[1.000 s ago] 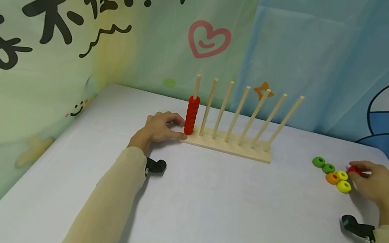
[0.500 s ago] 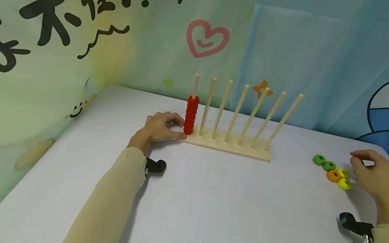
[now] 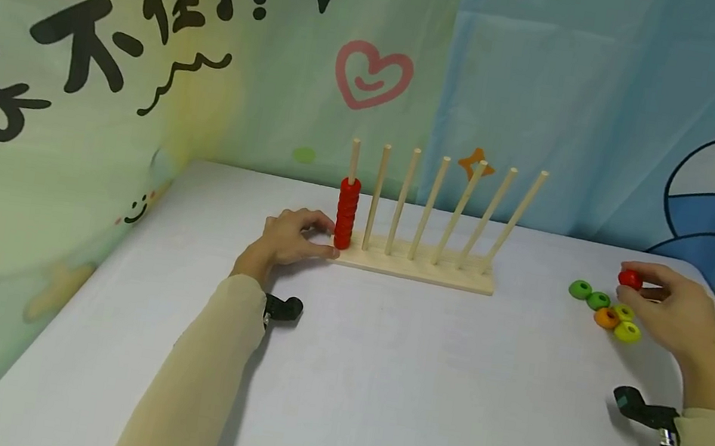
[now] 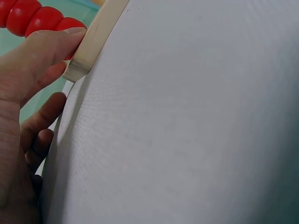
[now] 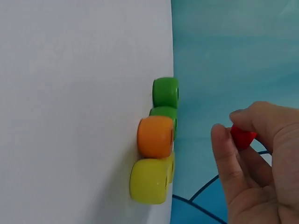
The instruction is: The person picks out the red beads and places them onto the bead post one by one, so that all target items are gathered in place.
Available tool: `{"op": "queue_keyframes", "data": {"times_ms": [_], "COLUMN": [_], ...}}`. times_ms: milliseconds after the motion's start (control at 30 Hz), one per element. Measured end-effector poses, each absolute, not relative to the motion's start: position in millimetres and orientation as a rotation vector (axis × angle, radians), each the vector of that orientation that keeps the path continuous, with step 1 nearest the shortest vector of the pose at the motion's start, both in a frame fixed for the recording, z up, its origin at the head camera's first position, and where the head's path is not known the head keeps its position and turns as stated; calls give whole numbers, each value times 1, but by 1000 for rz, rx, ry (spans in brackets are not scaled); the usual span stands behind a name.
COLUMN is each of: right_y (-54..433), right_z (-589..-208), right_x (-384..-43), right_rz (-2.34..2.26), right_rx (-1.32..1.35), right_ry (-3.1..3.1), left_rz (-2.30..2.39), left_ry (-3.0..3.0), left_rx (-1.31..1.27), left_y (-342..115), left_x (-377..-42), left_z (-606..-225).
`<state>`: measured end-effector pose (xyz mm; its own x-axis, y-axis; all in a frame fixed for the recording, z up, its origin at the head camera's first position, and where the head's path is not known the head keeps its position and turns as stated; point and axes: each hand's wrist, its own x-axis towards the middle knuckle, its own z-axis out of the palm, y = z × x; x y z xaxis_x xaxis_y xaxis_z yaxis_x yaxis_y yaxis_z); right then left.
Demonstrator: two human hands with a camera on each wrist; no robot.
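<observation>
A wooden peg stand [image 3: 413,267] with several upright pegs stands toward the back of the table. Red beads [image 3: 346,214] are stacked on its leftmost peg, and bare wood shows above them. My left hand [image 3: 292,235] grips the left end of the base, thumb on top in the left wrist view. Off to the right, my right hand [image 3: 677,314] pinches a red bead [image 5: 243,136] between thumb and fingers, raised off the table. Just left of that hand lie green beads [image 3: 580,289], an orange bead [image 5: 155,136] and yellow beads [image 3: 627,332].
The table [image 3: 417,384] has a white cover. A printed cloth backdrop [image 3: 568,92] hangs right behind its back edge. Each wrist carries a small black camera mount, such as the right wrist mount [image 3: 643,408].
My right hand has lifted the red bead from beside the yellow beads and moved it up and slightly left. My left hand keeps its grip on the stand. The head view has shifted slightly.
</observation>
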<state>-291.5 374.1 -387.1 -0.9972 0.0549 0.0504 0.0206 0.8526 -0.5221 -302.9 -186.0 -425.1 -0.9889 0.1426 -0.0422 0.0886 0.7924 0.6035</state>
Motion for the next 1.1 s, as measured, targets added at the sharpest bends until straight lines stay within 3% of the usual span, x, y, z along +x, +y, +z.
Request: {"op": "queue_keyframes", "data": {"times_ms": [767,1100], "right_y": [330,307], "right_z": [-373,-379], "right_x": [-282,-280], "right_rz": [1092,1343], "right_rx": [137,373], "right_ry": [-2824,-2587], "left_rz": [984,980], "left_ry": [2901,2914], "left_rx": [205,219], "left_y": [-187,-188], "left_x": [-303,-302], "left_z": [-425,-426]}}
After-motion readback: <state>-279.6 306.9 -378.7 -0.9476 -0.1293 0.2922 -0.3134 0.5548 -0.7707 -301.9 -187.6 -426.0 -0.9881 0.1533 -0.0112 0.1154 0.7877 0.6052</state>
